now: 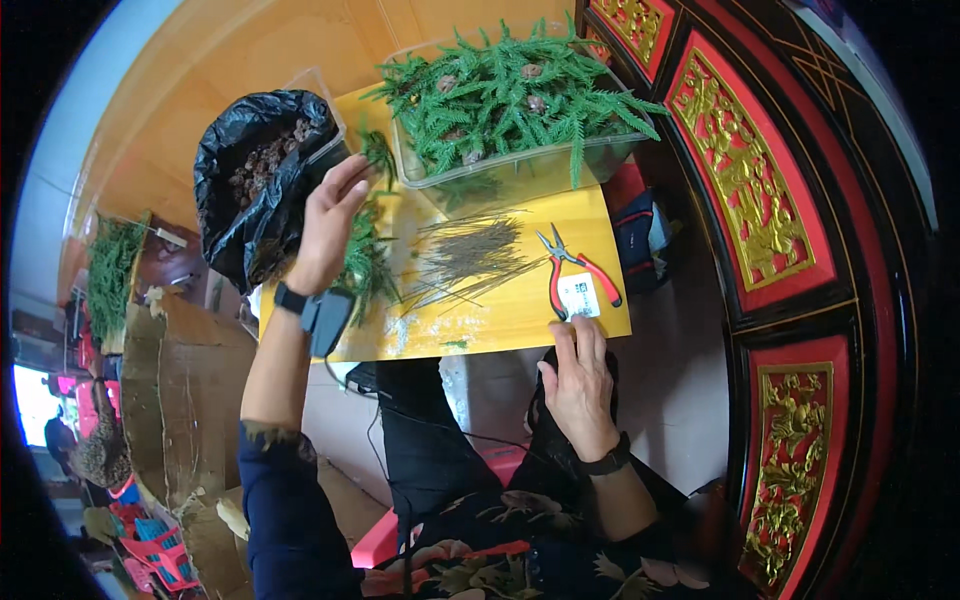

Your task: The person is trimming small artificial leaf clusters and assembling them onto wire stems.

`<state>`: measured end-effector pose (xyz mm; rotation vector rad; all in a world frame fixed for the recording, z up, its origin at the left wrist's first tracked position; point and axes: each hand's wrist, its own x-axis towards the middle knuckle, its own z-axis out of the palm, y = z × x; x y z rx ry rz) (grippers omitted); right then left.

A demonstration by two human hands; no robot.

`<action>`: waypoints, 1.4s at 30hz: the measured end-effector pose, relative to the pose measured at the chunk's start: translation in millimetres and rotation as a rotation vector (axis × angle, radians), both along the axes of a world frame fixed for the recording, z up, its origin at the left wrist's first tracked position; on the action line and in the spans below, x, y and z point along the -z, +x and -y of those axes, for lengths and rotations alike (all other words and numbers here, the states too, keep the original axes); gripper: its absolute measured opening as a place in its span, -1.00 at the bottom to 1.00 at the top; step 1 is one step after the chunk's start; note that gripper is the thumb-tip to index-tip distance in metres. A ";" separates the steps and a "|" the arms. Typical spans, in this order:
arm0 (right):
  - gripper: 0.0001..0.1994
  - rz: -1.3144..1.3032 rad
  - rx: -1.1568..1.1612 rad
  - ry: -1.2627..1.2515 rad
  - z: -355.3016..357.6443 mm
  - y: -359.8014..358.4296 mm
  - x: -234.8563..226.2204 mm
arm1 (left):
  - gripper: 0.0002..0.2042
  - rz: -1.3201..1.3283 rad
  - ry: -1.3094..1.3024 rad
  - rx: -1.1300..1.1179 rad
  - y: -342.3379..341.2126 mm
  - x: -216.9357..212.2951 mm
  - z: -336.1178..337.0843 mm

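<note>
My left hand (328,215) is raised over the left side of the yellow table (585,215), fingers stretched out with nothing visible in them. It is nearest to loose green artificial pine sprigs (367,262) and a black plastic bag (222,165) of small brown pine cones (258,172). At the table's front edge, my right hand (582,390) has its fingertips by a white label card (578,296), its thumb apart from the fingers. Red-handled pliers (564,256) lie just beyond, handles spread around the card. A pile of thin brown wire stems (470,250) lies mid-table.
A clear plastic bin (430,182) heaped with green sprigs (510,100) and a few cones stands at the back. Carved red-and-gold panels (740,180) rise on the right. Cardboard (195,400) stands at left. A cable runs from the device on my left wrist (326,320).
</note>
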<state>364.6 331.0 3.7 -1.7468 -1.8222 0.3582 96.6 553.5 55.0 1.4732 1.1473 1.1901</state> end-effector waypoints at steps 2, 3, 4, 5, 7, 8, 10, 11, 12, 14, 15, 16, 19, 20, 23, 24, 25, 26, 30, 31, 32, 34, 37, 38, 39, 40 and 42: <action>-0.47 0.028 0.009 -0.001 1.7 1.4 -1.4 | -0.63 0.149 -0.085 0.028 -5.4 -22.1 20.4; -0.47 0.021 0.006 0.000 2.3 0.5 0.3 | -0.64 0.242 -0.114 0.043 -10.3 -29.3 30.3; -0.46 0.024 0.006 -0.001 2.8 0.4 1.9 | -0.69 0.337 -0.122 0.094 -17.8 -33.8 35.8; -0.45 0.027 0.006 0.001 4.0 0.5 -0.3 | -0.71 0.389 -0.126 0.088 -22.9 -39.3 41.0; -0.44 0.054 0.008 -0.005 6.4 2.1 -3.9 | -0.75 0.476 -0.129 0.106 -28.7 -45.6 45.3; -0.43 0.084 0.009 -0.016 7.7 3.5 -5.1 | -0.75 0.476 -0.128 0.111 -29.0 -47.1 45.5; -0.43 0.082 0.009 -0.007 9.8 6.1 -6.2 | -0.79 0.552 -0.105 0.141 -28.1 -50.9 45.8; -0.43 0.081 0.005 -0.002 11.1 7.5 -6.1 | -0.79 0.552 -0.104 0.145 -28.0 -51.3 44.7; -0.43 0.080 0.010 0.002 12.2 8.6 -6.7 | -0.82 0.565 -0.091 0.138 -26.9 -53.1 42.9; -0.43 0.030 0.002 0.003 14.5 9.9 -6.3 | -0.84 0.577 -0.077 0.136 -21.3 -58.6 41.0; -0.42 0.025 -0.001 0.014 15.0 11.6 -5.5 | -0.86 0.514 -0.039 0.080 -13.5 -64.7 40.6; -0.43 0.023 0.001 0.011 15.4 12.2 -5.3 | -0.87 0.450 -0.001 0.024 -4.5 -71.8 40.2; -0.44 0.018 0.011 0.012 14.9 13.5 -1.1 | -0.90 0.266 0.175 -0.029 26.9 -95.0 30.8; -0.44 0.017 0.011 0.011 14.8 15.0 -0.4 | -0.91 0.226 0.265 -0.017 42.5 -103.5 30.1; -0.43 0.043 0.019 0.001 18.0 25.6 -3.9 | -0.92 -0.070 0.625 -0.008 82.4 -116.0 10.9; -0.43 0.036 0.016 0.000 18.3 27.0 -0.6 | -0.91 -0.207 0.704 -0.018 95.2 -113.5 6.4; -0.42 0.031 0.010 0.005 18.8 26.8 -1.3 | -0.91 -0.344 0.787 -0.032 105.4 -115.8 3.7; -0.42 0.030 0.010 0.010 19.0 26.1 -2.3 | -0.88 -0.490 0.960 -0.038 112.7 -109.4 -7.9; -0.41 0.020 -0.009 0.009 16.6 20.3 0.2 | -0.81 -0.973 0.942 0.148 128.7 -79.2 -18.9; -0.41 0.024 -0.019 0.015 16.3 21.7 1.7 | -0.79 -1.070 0.858 0.189 131.4 -73.7 -18.4; -0.41 0.024 -0.017 0.013 16.0 23.1 2.2 | -0.78 -1.126 0.816 0.207 131.3 -71.0 -18.1; -0.41 0.028 -0.027 0.012 15.7 29.3 1.6 | -0.79 -1.078 0.827 0.186 138.3 -79.5 -6.3; -0.41 0.030 -0.015 0.008 16.3 34.9 5.0 | -0.82 -1.043 0.855 0.140 143.9 -83.6 12.6; -0.41 0.028 -0.017 0.007 16.8 35.7 6.4 | -0.83 -1.049 0.876 0.116 145.8 -81.9 17.1; -0.41 0.023 -0.011 0.002 17.2 31.2 6.0 | -0.84 -1.047 0.924 0.097 142.2 -79.8 19.6; -0.41 0.019 -0.006 -0.002 17.5 26.3 5.6 | -0.84 -1.045 0.971 0.078 139.2 -78.3 23.0; -0.41 0.008 -0.014 -0.003 19.0 18.9 1.6 | -0.85 -1.067 0.990 0.085 135.9 -73.5 33.1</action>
